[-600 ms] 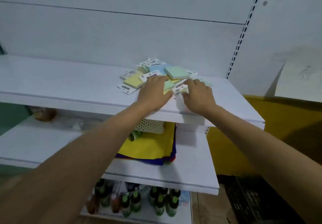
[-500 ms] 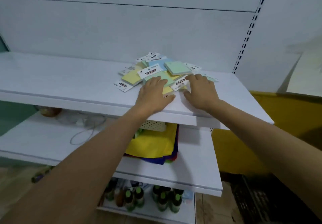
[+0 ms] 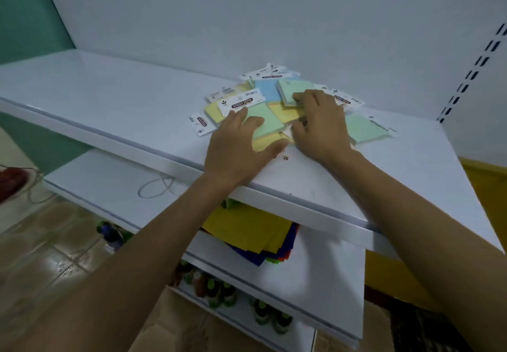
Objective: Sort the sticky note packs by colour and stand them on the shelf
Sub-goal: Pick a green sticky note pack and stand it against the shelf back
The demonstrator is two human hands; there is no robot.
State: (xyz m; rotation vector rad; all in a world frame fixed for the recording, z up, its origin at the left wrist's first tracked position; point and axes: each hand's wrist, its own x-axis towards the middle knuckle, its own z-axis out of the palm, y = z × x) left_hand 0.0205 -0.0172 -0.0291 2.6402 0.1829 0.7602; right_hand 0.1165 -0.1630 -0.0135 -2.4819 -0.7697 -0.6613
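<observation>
**Inspector:** Largest item on record?

**Clerk:** The top shelf [image 3: 109,99], a smooth, glossy white board with a rounded front lip.

**Inspector:** And the stock?

**Clerk:** The sticky note packs [image 3: 274,105] lie flat in a loose, overlapping heap on the right part of that shelf, near the back panel. None stands upright. They are square pastel pads in green, yellow and blue.

**Inspector:** The hands?

**Clerk:** Both rest on the heap's near side. The left hand [image 3: 236,146] lies flat with straight fingers on a green pack [image 3: 263,121] and a yellow pack [image 3: 267,142], grasping nothing. The right hand [image 3: 321,121], just beside it, spreads loosely bent fingers over the heap. Its tips touch a thicker green pack [image 3: 290,88] on the far side, with no grip visible.

**Inspector:** Smallest detail?

**Clerk:** A white header card [image 3: 241,104] printed "STICKY NOTE", just beyond the left fingertips.
</observation>
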